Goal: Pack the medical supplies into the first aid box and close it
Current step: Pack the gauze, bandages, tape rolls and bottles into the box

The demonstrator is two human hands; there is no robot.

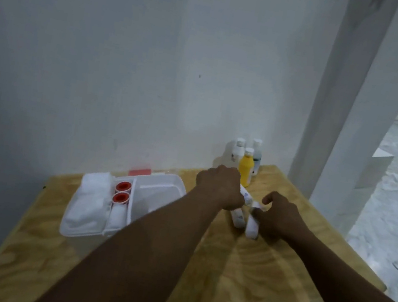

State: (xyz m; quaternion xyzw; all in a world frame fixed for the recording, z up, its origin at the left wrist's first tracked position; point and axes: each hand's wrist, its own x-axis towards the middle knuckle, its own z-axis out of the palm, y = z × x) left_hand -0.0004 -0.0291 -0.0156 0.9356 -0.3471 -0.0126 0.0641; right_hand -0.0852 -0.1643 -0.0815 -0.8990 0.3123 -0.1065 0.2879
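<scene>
The white first aid box stands open on the wooden table, left of my hands. Its left compartment holds white cotton or gauze; a narrow middle one holds two red-rimmed tape rolls and a white roll. The right compartment looks bare. My left hand grips a white tube to the right of the box. My right hand pinches the top of another white tube lying on the table. A further white tube lies under them.
Three bottles stand at the back by the wall: a yellow one, a white one and a clear one with a white cap. A red latch shows behind the box. A white pillar rises at the table's right corner.
</scene>
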